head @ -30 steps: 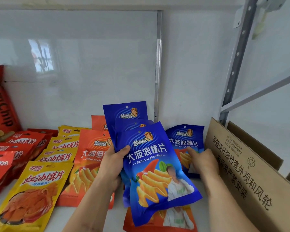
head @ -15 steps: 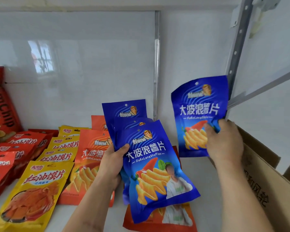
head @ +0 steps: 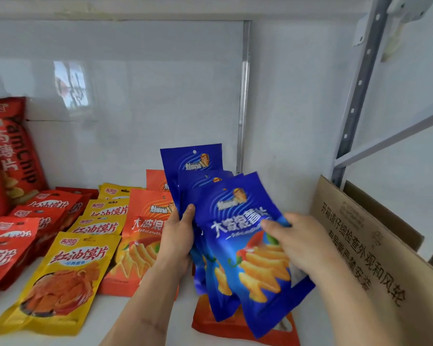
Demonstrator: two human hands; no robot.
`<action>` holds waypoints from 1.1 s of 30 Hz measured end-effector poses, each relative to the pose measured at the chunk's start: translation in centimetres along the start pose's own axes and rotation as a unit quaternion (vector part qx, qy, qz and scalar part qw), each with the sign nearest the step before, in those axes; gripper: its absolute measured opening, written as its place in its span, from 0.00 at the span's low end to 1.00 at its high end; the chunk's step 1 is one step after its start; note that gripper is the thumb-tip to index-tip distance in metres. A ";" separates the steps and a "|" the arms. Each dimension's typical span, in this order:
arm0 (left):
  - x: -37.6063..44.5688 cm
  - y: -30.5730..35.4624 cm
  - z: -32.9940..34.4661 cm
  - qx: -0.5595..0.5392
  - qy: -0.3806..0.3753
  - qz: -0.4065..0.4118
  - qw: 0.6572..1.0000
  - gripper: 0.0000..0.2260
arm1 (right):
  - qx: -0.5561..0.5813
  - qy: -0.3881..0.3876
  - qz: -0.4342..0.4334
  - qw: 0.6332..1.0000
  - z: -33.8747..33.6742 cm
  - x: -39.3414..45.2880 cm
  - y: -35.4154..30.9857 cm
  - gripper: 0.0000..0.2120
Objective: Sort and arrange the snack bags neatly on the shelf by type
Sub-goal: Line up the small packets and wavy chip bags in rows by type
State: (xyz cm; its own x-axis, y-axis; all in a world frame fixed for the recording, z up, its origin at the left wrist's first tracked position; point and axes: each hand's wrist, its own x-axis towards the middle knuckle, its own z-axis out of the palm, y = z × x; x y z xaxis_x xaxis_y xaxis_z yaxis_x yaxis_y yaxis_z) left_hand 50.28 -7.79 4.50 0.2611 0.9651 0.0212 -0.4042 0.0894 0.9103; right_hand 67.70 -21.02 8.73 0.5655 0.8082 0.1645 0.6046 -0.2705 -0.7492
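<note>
The fanned stack of blue bags (head: 200, 186) stands above the white shelf (head: 160, 318) with long axes near upright, hang-hole tops toward the back wall, the front blue bag (head: 250, 260) tilted with its top leaning left. The left hand (head: 178, 236) grips the stack's left edge, thumb curled over the front. The right hand (head: 300, 240) pinches the front bag's right side, thumb on its face, though blur hides the fingers behind.
</note>
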 end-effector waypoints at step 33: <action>-2.1 0.3 6.6 -0.078 -0.091 -0.115 0.986 0.12 | -0.059 0.148 0.055 0.986 -1.7 -2.8 2.4 0.23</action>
State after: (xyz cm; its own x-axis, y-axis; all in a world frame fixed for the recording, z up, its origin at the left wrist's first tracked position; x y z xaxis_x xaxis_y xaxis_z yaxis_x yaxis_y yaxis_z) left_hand 55.37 -11.38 7.42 0.5081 0.8564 -0.0914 -0.4419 0.3503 0.8258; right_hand 68.50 -24.81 7.58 0.7590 0.5878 0.2801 0.5826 -0.4209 -0.6953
